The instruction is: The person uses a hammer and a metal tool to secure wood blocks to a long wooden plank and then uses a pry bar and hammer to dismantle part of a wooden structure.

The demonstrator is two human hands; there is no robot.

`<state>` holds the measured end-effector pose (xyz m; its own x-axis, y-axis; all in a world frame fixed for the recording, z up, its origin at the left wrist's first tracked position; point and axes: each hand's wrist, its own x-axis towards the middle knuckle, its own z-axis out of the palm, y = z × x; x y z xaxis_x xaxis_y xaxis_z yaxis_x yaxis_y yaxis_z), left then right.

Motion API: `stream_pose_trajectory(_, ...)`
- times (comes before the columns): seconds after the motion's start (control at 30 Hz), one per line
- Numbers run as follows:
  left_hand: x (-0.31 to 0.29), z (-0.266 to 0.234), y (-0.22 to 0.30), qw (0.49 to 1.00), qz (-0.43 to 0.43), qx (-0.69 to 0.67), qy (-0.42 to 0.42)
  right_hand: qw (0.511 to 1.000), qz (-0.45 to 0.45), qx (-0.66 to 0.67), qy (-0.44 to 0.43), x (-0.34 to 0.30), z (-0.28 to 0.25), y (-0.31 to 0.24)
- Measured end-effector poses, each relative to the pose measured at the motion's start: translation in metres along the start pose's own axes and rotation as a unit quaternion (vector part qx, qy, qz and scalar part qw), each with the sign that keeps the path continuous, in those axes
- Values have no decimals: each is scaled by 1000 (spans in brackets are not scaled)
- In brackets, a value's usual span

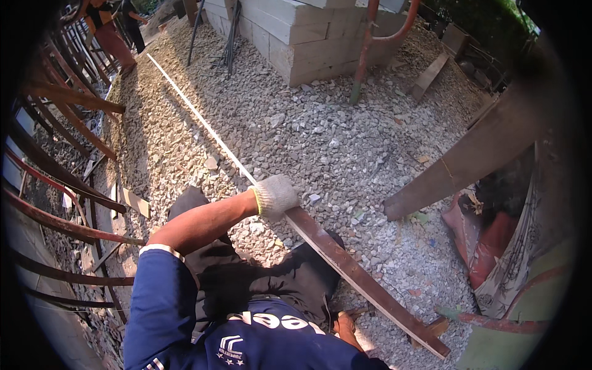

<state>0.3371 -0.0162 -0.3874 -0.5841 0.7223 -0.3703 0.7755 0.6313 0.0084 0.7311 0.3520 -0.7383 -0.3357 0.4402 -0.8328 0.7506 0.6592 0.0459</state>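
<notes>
My left hand [275,196], in a pale knitted work glove, is closed over a long brown wooden plank [351,262]. The fingers curl down on its far side and are partly hidden. The plank slants from the glove past my knee to the lower right, where its end lies over a short wood piece [436,328]. Beyond the glove a thin, sunlit pale strip [200,120] runs in line to the upper left; whether it is the same piece I cannot tell. A bit of bare skin, seemingly my right arm, shows low beside my trousers; my right hand is not visible.
Loose gravel [320,148] covers the ground. A grey block wall [320,49] stands ahead, with a red-green metal pipe [364,55] before it. Curved bars [68,179] line the left. A broad board [462,166] leans at right. Two people [108,31] stand far left.
</notes>
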Motion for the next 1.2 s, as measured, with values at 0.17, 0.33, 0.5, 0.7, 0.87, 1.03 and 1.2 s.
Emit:
stream_pose_trajectory(0.17,-10,-7,-22,994,-10,105,36,978,-80,152,116,-21,-32,26)
stream_pose_trajectory(0.33,-15,-30,-66,991,-64,105,-61,847,-84,222,476,-9,-19,123)
stream_pose_trajectory(0.5,-18,-12,-134,988,-55,110,-94,576,29,772,269,-31,-27,182)
stream_pose_trajectory(0.7,-26,47,-196,976,-154,96,-118,430,-33,865,258,-58,-78,186)
stream_pose_trajectory(0.87,3,65,-193,974,-162,83,-135,559,-74,770,301,-64,-167,130)
stream_pose_trajectory(1.03,24,70,-196,974,-190,65,-107,611,-7,729,310,-13,-178,147)
stream_pose_trajectory(1.2,15,84,-212,957,-285,9,48,612,-43,762,208,28,-217,66)
